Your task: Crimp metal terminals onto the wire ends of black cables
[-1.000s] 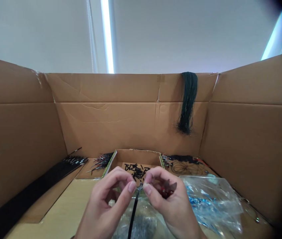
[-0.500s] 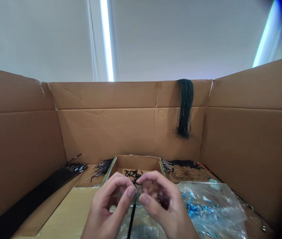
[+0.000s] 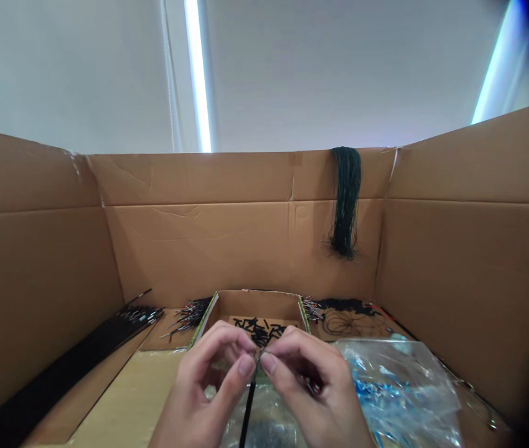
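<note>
Fingertips of both hands meet at the top end of a thin black cord (image 3: 248, 404), which runs straight down from the pinch and out of the bottom edge. The left hand (image 3: 203, 392) clamps the cord's tip between thumb and forefinger; the right hand (image 3: 313, 389) pinches the same tip from the other side, thumb tips almost touching. Whether the right palm holds anything else cannot be told. Just beyond the fingers stands a small open box (image 3: 255, 308) with short black pieces (image 3: 257, 328) scattered inside. Right of the hands lies a clear plastic bag (image 3: 399, 392) with blue bits in it. Left of them, well apart, a long black bundle (image 3: 59, 373) lies along the cardboard wall (image 3: 35, 261). Far above the fingers, dark strings (image 3: 346, 199) hang over the back wall.
</note>
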### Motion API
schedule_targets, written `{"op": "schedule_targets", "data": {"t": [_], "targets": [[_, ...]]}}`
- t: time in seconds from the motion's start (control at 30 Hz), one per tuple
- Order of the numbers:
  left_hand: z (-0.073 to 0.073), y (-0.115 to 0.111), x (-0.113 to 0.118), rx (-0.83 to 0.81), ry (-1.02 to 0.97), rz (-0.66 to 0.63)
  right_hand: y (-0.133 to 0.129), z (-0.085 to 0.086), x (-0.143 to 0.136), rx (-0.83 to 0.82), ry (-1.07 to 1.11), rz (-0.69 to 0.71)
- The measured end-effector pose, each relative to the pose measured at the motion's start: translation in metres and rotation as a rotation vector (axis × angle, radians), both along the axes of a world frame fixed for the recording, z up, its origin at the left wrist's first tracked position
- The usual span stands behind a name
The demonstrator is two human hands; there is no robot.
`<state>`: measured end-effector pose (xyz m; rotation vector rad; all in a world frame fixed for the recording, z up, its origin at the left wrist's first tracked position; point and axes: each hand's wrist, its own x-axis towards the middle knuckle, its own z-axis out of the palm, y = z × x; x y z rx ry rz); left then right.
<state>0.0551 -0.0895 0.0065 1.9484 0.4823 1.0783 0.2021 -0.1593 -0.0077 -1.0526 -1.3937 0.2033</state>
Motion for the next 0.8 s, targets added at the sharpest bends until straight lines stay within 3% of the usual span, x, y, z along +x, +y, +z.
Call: {"op": "schedule_targets", "data": {"t": [0.13, 0.47, 0.63, 0.8], "targets": [[-0.001, 0.003, 0.0, 0.0, 0.039, -0.066, 0.0, -0.001, 0.0, -0.037, 0.0, 0.016], [-0.003, 0.004, 0.0, -0.079, -0.056, -0.045, 0.001, -0.005, -0.006, -0.016, 0.084, 0.028], [0.002, 0.002, 0.006, -0.066, -0.153, -0.026, 0.008, -0.01, -0.01, 0.008, 0.226, 0.016], [-0.005, 0.002, 0.012, -0.105, -0.237, -0.018, 0.014, -0.016, -0.018, 0.013, 0.387, 0.085]]}}
